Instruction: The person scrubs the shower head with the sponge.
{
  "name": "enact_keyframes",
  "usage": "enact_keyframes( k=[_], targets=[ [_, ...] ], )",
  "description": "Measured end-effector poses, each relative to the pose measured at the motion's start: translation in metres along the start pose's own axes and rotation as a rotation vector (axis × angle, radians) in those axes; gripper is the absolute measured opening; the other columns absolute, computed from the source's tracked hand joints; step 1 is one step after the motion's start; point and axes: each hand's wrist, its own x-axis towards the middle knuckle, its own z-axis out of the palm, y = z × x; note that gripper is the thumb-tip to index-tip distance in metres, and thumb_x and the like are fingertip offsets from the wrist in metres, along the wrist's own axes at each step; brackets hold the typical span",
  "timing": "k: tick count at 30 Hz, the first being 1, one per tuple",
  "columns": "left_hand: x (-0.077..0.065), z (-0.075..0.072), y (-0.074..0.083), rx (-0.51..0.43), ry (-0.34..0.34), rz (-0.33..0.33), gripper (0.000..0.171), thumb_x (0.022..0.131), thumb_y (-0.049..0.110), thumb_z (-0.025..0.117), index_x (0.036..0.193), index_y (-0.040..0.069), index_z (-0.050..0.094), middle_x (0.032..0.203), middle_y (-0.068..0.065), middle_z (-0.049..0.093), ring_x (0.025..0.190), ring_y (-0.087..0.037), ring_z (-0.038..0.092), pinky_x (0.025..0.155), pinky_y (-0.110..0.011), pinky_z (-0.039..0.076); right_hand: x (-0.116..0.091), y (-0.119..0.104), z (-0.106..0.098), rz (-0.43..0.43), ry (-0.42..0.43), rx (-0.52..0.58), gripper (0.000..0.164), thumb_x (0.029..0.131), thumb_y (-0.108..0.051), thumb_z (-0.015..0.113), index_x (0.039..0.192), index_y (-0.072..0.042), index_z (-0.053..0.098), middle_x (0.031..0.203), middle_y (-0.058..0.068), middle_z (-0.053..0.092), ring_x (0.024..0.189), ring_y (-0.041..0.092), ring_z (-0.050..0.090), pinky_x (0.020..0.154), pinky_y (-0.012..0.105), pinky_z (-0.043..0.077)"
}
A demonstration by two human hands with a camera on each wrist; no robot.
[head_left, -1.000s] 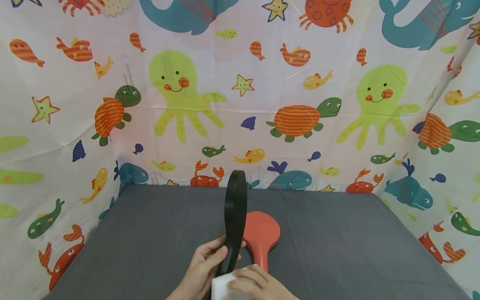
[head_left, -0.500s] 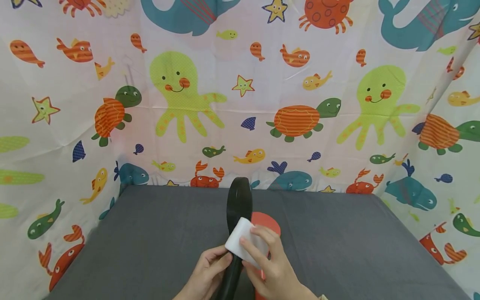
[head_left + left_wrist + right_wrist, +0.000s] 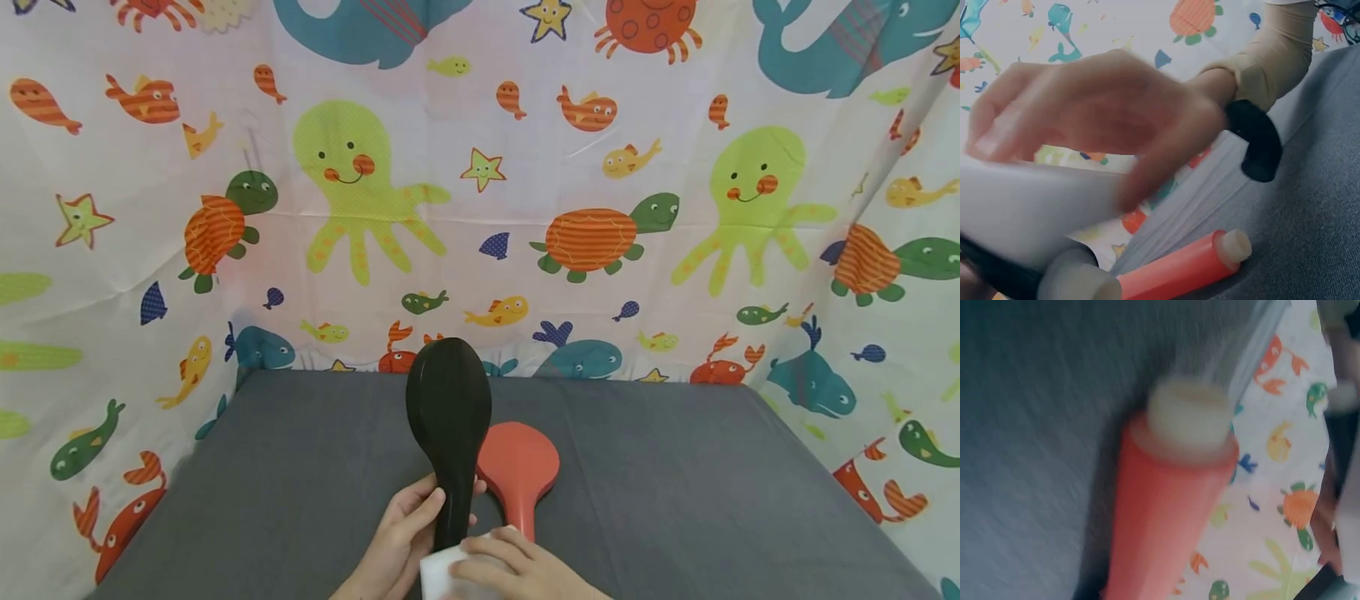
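Observation:
A black handheld shower head [image 3: 450,400] stands upright in the head view, its broad smooth face towards me. My left hand [image 3: 408,529] grips its handle, thumb in front. Over the lower handle, my right hand [image 3: 517,567] holds a white sponge [image 3: 437,573] against it. The left wrist view has the right hand [image 3: 1104,106] blurred above the sponge [image 3: 1029,206], with the black handle's pale end fitting [image 3: 1082,284] below. Just right of the black head lies a red handheld shower head [image 3: 519,462], its lower handle hidden by the right hand.
Dark grey cloth [image 3: 315,467] covers the table. A white curtain [image 3: 420,167] printed with sea animals closes off the back and both sides. The red handle [image 3: 1160,512], with its pale end fitting [image 3: 1190,419], lies close under the right wrist camera.
The sponge went up to the black shower head's neck, then back down to its lower handle. The black head has turned from edge-on to broad side. The red one stays put.

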Motion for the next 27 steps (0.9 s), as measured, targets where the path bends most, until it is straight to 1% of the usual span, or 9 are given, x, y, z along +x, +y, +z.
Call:
enact_keyframes(
  k=[2,5,9,13,16,20,22,24,27],
  targets=[
    [0.000,0.001,-0.001,0.010,-0.023,0.019,0.038,0.103,0.008,0.024,0.130,0.007,0.051,0.122,-0.006,0.058,0.105,-0.016,0.054,0.093,-0.030,0.043,0.007,0.008,-0.002,0.001,0.155,-0.073,0.036,0.096,-0.031,0.049,0.124,-0.009,0.054,0.124,0.012,0.049,0.114,0.023,0.044,0.091,0.028,0.039],
    [0.000,0.002,-0.002,0.008,-0.078,0.051,0.039,0.102,0.004,0.021,0.126,0.002,0.051,0.118,-0.007,0.057,0.107,-0.015,0.051,0.093,-0.030,0.042,0.019,0.019,-0.006,0.089,0.363,-0.139,0.032,0.094,-0.023,0.049,0.118,-0.005,0.060,0.119,0.021,0.050,0.109,0.032,0.045,0.088,0.034,0.040],
    [0.001,0.003,-0.006,-0.024,-0.117,0.056,0.041,0.101,0.001,0.019,0.125,0.002,0.052,0.117,-0.005,0.056,0.105,-0.015,0.053,0.093,-0.031,0.042,0.027,0.022,-0.010,0.191,0.460,-0.099,0.034,0.093,-0.021,0.048,0.118,0.000,0.059,0.119,0.026,0.047,0.109,0.034,0.043,0.090,0.035,0.038],
    [0.002,0.002,-0.005,-0.088,-0.094,0.034,0.041,0.102,0.005,0.018,0.125,0.004,0.053,0.118,-0.005,0.057,0.108,-0.014,0.052,0.094,-0.029,0.041,0.024,0.015,-0.003,0.113,0.425,-0.150,0.031,0.093,-0.018,0.046,0.116,-0.003,0.061,0.116,0.023,0.051,0.106,0.034,0.045,0.086,0.037,0.040],
    [0.001,0.001,-0.002,-0.125,-0.080,0.022,0.043,0.103,0.011,0.017,0.129,0.005,0.050,0.121,-0.006,0.056,0.108,-0.016,0.053,0.096,-0.033,0.040,0.016,0.005,0.003,0.052,0.303,-0.160,0.032,0.096,-0.027,0.048,0.119,-0.008,0.059,0.120,0.018,0.051,0.109,0.031,0.046,0.087,0.034,0.041],
    [0.000,0.000,-0.001,-0.066,-0.007,0.003,0.039,0.103,0.012,0.024,0.132,0.008,0.049,0.123,-0.007,0.055,0.101,-0.019,0.056,0.092,-0.036,0.044,0.003,-0.008,0.001,0.113,0.024,0.083,0.047,0.095,-0.040,0.050,0.133,-0.014,0.046,0.131,0.008,0.043,0.116,0.019,0.040,0.091,0.023,0.039],
    [0.000,0.000,0.000,-0.023,0.050,-0.023,0.035,0.102,0.012,0.029,0.128,0.010,0.053,0.120,-0.005,0.056,0.095,-0.018,0.058,0.087,-0.033,0.047,-0.001,-0.009,-0.001,0.163,-0.054,0.221,0.050,0.095,-0.040,0.049,0.136,-0.014,0.039,0.133,0.006,0.040,0.115,0.014,0.039,0.091,0.017,0.037],
    [-0.001,-0.001,0.000,-0.010,0.073,-0.034,0.034,0.102,0.012,0.030,0.125,0.013,0.055,0.119,-0.004,0.057,0.095,-0.017,0.059,0.086,-0.032,0.048,0.000,-0.005,-0.001,0.136,-0.035,0.223,0.049,0.095,-0.039,0.050,0.135,-0.012,0.041,0.132,0.008,0.041,0.114,0.016,0.040,0.091,0.017,0.038],
    [-0.001,-0.001,-0.001,-0.002,0.083,-0.042,0.032,0.103,0.015,0.031,0.119,0.015,0.059,0.113,-0.001,0.059,0.097,-0.013,0.057,0.087,-0.029,0.047,0.006,0.004,0.001,0.045,0.124,0.054,0.039,0.095,-0.033,0.051,0.126,-0.009,0.052,0.126,0.013,0.046,0.115,0.023,0.043,0.092,0.025,0.040]
  ],
)
